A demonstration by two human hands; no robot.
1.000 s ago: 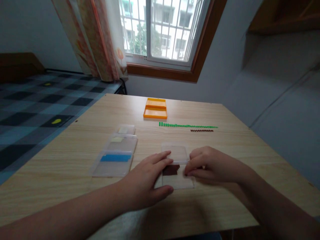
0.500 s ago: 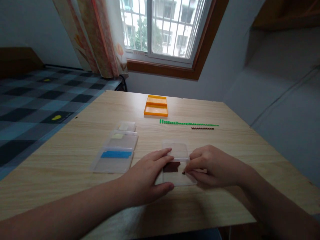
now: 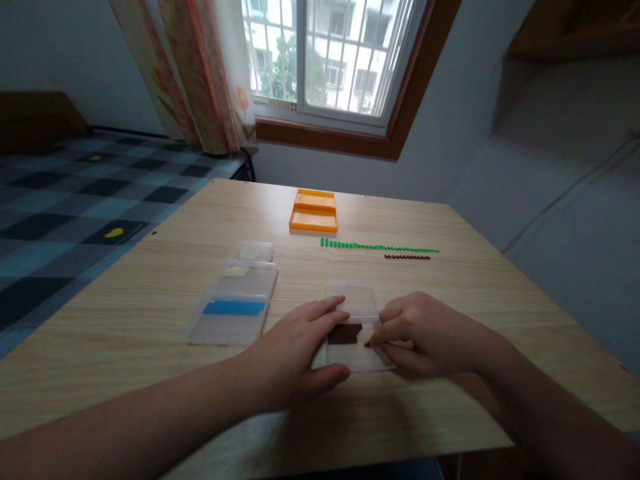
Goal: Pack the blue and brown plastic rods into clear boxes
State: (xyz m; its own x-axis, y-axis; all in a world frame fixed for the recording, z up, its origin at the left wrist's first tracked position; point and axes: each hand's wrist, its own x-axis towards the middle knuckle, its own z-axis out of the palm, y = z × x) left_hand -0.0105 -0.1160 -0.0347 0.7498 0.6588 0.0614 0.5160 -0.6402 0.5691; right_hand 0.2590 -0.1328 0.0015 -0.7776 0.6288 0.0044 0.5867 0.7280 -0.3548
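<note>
A clear plastic case [image 3: 345,360] lies opened out on the table in front of me, its lid [image 3: 353,300] folded back. Inside, dark brown small pieces [image 3: 344,333] sit packed in a block at the left. My left hand [image 3: 305,347] rests over the case's left side, fingers stretched and apart, thumb by the near edge. At the right side, my right hand [image 3: 417,333] is closed in a pinch on a small brown piece [image 3: 367,345], held low over the case floor just right of the block. Its exact shape is too small to make out.
Left of my hands lie clear cases [image 3: 230,330], one with a blue strip [image 3: 234,307]. Beyond are a row of green pieces [image 3: 370,247], a shorter brown row [image 3: 407,257] and an open orange case [image 3: 313,219]. A checked bed [image 3: 125,200] adjoins the table.
Both hands keep nearly the same position. The small brown piece at my right fingertips is tilted slightly differently. The whole view has shifted a little.
</note>
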